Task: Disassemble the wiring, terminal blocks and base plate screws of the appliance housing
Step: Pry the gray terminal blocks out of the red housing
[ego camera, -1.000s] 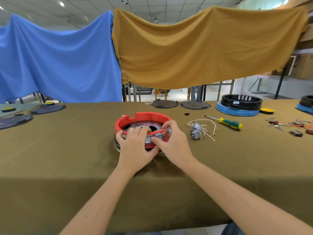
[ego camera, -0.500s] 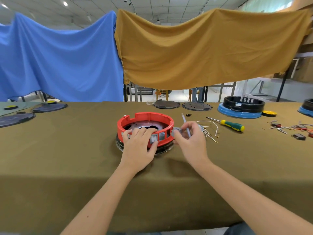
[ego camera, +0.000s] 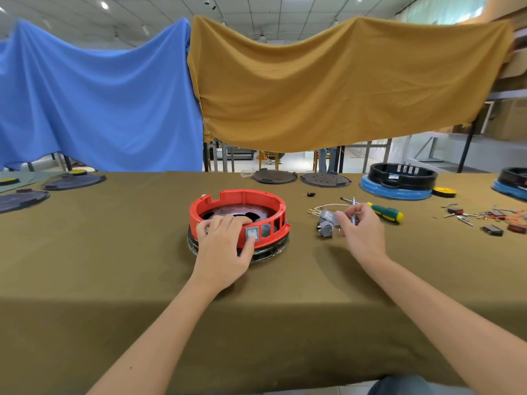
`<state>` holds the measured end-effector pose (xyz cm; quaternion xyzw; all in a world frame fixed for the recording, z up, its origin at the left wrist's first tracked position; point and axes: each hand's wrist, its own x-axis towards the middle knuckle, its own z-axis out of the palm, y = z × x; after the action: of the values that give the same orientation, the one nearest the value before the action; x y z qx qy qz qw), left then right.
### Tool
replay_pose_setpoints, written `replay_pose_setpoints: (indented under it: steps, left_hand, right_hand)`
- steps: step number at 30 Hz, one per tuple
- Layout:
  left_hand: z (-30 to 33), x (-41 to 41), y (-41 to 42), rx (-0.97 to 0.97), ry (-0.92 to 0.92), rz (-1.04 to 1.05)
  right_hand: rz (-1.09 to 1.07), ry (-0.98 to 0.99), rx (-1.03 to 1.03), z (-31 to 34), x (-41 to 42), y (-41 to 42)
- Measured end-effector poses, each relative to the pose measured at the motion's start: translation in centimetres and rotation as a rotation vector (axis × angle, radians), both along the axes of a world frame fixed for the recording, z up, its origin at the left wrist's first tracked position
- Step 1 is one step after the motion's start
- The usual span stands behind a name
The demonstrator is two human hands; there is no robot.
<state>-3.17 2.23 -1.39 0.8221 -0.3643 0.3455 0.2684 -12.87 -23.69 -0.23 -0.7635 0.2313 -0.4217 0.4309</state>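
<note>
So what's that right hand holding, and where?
The right hand pinches a thin metal tool by its lower shaft, and a grey switch at its edge.

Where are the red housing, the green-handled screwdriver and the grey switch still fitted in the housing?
red housing (ego camera: 242, 194), head view, far rim.
green-handled screwdriver (ego camera: 385, 212), head view, handle.
grey switch (ego camera: 252, 232), head view, front face.

Blue drape (ego camera: 94, 95), ochre drape (ego camera: 336, 81)
</note>
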Motion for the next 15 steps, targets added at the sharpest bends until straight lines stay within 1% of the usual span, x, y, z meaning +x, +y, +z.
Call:
replay_pose_setpoints:
  steps: [6, 9, 12, 15]
  left_hand:
    - [-0.1, 0.1, -0.1, -0.005, -0.009, -0.005]
    - [-0.2, 0.2, -0.1, -0.016, -0.015, -0.007]
    - [-0.1, 0.1, -0.2, -0.026, 0.0, 0.023]
    - [-0.1, 0.1, -0.2, -0.011, 0.018, 0.037]
  right_hand:
    - [-0.029, 0.124, -0.068, -1.0, 1.2, -1.5]
    - [-0.05, 0.073, -0.094, -1.1, 1.2, -1.5]
    - [-0.072, 0.013, -0.037, -1.0, 0.7, -1.5]
    - [-0.015, -0.028, -0.01, -0.8, 0.2, -1.1]
